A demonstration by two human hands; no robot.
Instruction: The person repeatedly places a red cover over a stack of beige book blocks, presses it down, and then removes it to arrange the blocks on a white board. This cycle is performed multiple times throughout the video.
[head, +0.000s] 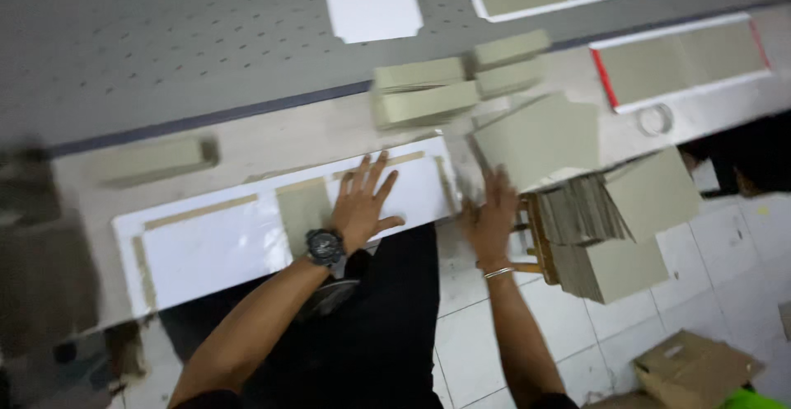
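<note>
My left hand [365,199] lies flat with fingers spread on a long white sheet [218,244] that rests along the bench's near edge; a black watch is on that wrist. Grey board strips [303,207] lie on the sheet. My right hand [492,215], blurred, with a thin bracelet on the wrist, is at the lower edge of a grey board square [540,139] at the sheet's right end; whether it grips the board I cannot tell.
Small stacks of grey boards [424,92] sit behind the sheet, another [156,160] at the left. A leaning pile of grey boards [606,228] stands on a wooden stool at the right. Covered panels [684,56], a tape roll [657,118] and a cardboard box [692,368] are nearby.
</note>
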